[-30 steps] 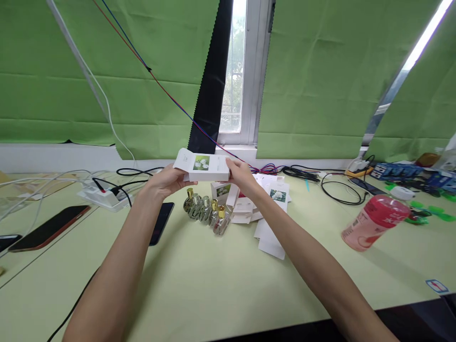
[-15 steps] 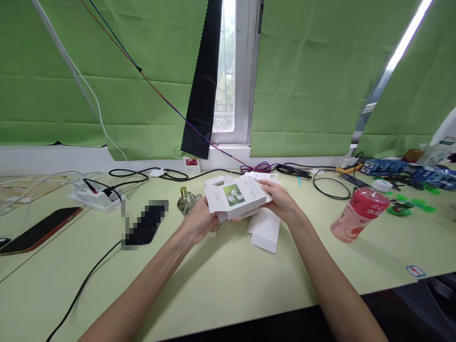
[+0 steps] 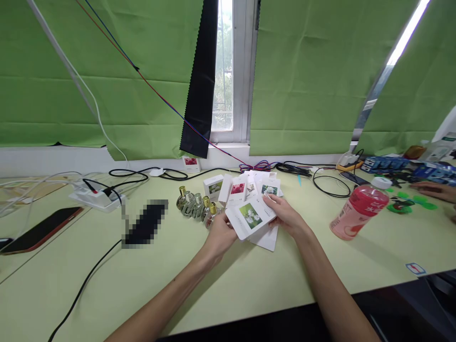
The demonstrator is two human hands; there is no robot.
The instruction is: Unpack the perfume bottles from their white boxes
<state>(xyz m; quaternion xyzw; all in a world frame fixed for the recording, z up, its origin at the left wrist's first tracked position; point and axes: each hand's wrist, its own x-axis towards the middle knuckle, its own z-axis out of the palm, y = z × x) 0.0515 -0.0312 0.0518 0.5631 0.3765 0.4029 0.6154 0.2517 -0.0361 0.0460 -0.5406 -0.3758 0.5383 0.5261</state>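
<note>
A white cardboard box (image 3: 251,216) with a white-flower picture is held between my two hands, tilted above the table. My left hand (image 3: 220,233) grips its lower left edge. On its right side, my right hand (image 3: 283,213) is closed with fingers on top; the thumb is partly hidden. Just left of the box stand several small glass perfume bottles (image 3: 197,208), some with gold caps. Behind it sit other white boxes, one with a pink-flower picture (image 3: 237,188) and one with a green picture (image 3: 213,187). White card flaps (image 3: 265,240) lie under the held box.
A pink drink bottle (image 3: 359,209) stands at the right. Phones (image 3: 42,230), a white power strip (image 3: 96,198) and black cables lie at the left. Another person's hand (image 3: 436,191) rests at the far right near green propellers (image 3: 415,202).
The box has come nearer and turned, now looking flatter. My left hand has shifted right and down, uncovering the perfume bottles and the boxes behind. Another person's hand has appeared at the right.
</note>
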